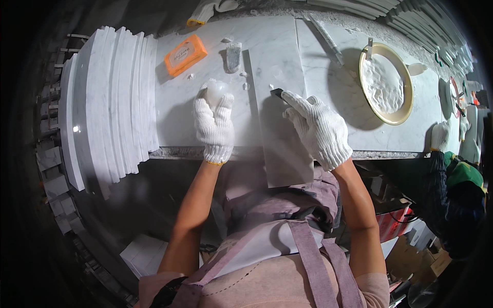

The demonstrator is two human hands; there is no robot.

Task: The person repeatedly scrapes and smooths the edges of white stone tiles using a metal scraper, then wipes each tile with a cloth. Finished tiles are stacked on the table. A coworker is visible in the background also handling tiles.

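My left hand (214,126), in a white knitted glove, closes around a rounded, translucent white object (217,91) whose kind I cannot make out. In the same kind of glove, my right hand (321,128) grips a small dark flat piece (277,93), possibly a scraper; most of it is hidden by the fingers. Its tip is over a long pale marble strip (284,146), which overhangs the front edge of the work surface towards me. Beyond my left hand lie a grey-white block (233,57) and an orange box-shaped packet (186,55).
A round cream basin (409,105) of white paste stands at the right. Stacked white slabs (113,102) stand at the left. A ruler-like strip (326,40) lies at the back. Another person's gloved hand (440,136) rests at the far right; a white glove (203,14) shows at the top.
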